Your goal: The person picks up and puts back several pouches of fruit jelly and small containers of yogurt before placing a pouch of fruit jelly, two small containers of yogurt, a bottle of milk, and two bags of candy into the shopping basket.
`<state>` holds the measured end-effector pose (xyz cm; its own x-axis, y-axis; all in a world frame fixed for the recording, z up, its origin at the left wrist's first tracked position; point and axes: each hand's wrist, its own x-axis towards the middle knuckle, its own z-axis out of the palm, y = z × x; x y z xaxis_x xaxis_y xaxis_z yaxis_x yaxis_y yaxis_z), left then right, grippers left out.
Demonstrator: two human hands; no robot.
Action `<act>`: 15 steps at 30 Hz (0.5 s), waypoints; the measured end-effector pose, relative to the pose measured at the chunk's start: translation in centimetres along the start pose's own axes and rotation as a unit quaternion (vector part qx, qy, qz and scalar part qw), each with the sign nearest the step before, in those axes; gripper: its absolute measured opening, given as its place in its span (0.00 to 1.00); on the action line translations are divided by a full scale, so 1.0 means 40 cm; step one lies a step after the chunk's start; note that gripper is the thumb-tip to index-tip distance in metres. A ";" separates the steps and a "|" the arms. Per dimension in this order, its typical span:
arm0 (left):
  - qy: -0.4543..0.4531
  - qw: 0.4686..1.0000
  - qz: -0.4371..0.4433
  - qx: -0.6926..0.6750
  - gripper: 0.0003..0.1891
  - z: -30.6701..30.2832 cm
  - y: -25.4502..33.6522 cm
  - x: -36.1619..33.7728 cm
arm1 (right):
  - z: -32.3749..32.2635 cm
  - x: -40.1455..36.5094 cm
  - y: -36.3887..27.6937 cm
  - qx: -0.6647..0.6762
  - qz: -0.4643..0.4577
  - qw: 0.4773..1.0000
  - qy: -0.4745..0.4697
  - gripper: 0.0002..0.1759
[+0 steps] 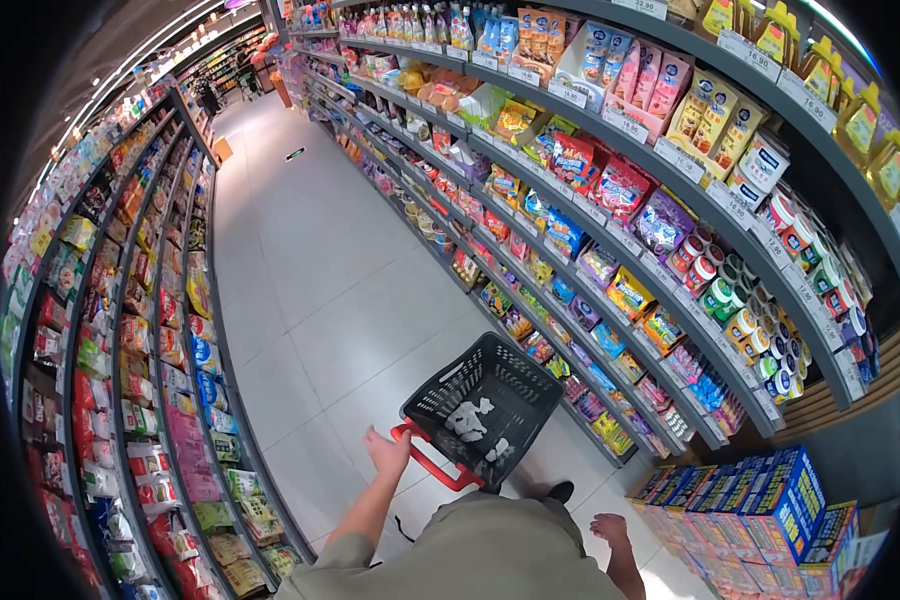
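A black plastic shopping basket (440,392) with perforated sides stands on the floor in front of my body. Several crumpled white scraps (467,420) lie in its bottom. My left hand (388,453) is at the left end of the basket's red handle (435,468), closed against it; the fingers' far side is hidden. Down at my right side hangs my right hand (610,528), loosely curled, with nothing visible in it. It is nearest to a stack of blue and yellow boxes (770,505).
Shelves of bagged snacks (150,390) line the left side. On the right, curved shelves hold candy bags (625,190) and small round tubs (725,300). The tiled aisle (300,250) runs forward between them. One dark shoe (561,491) shows beside the basket.
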<state>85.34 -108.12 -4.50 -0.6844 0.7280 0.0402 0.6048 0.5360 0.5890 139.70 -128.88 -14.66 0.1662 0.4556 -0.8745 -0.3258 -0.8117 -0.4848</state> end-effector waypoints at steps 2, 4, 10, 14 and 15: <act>-0.073 0.991 -0.108 -0.035 0.34 0.031 -0.044 -0.015 | 0.011 0.027 0.003 -0.088 -0.004 0.995 0.050 0.12; -0.380 0.631 -0.424 -0.528 0.25 0.042 -0.037 -0.043 | 0.036 0.027 -0.005 -0.108 0.006 0.992 0.059 0.12; -0.280 0.716 -0.426 -0.477 0.12 0.095 0.049 -0.096 | 0.067 0.001 -0.026 -0.125 0.008 0.990 0.068 0.13; -0.275 0.746 -0.406 -0.450 0.12 0.094 0.040 -0.053 | 0.056 -0.003 -0.020 -0.135 -0.002 0.988 0.071 0.12; -0.282 0.749 -0.406 -0.440 0.13 0.099 0.025 -0.033 | 0.049 -0.007 -0.017 -0.132 -0.003 0.989 0.074 0.12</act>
<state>88.44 -106.86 -7.17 -0.2498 0.5120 -0.8219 -0.5920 0.5909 0.5481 138.05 -127.74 -14.07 0.3076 0.4182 -0.8547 -0.0735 -0.8851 -0.4596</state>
